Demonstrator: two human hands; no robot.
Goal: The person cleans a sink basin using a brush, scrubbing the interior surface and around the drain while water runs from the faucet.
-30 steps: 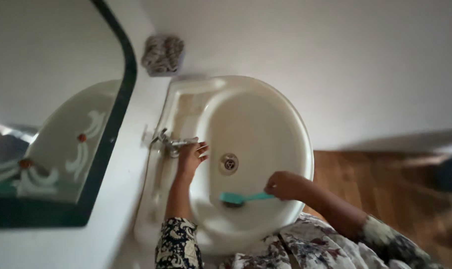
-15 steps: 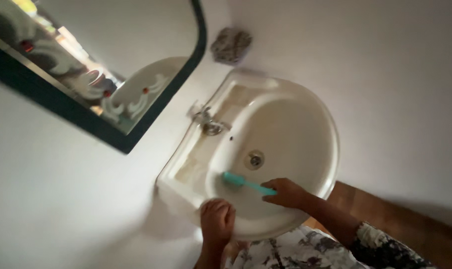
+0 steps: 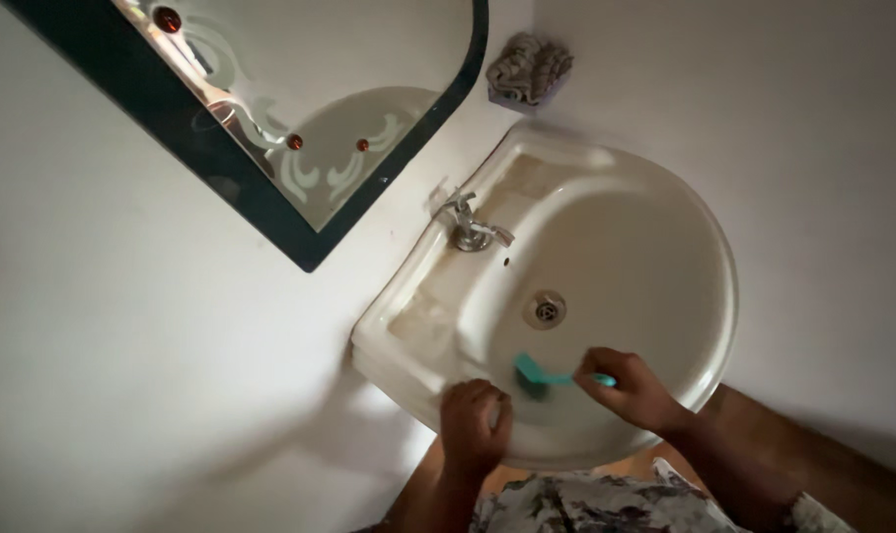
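Left hand [image 3: 475, 417] curled over near rim of sink [image 3: 709, 266], gripping edge. Right hand [image 3: 628, 388] clasps handle of teal brush [image 3: 542, 373], bristle head pressed to basin wall just below drain [image 3: 545, 309]. Far left: dark-framed mirror [image 3: 300, 118]. Tap [image 3: 471, 228] at sink's back edge. Folded cloth [image 3: 529, 69] on wall above.

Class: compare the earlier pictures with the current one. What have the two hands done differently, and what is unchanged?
The left hand let go of the tap and came back to the near rim of the sink, where it rests. The right hand kept hold of the brush, whose head shifted within the near side of the bowl. The cloth stayed put.
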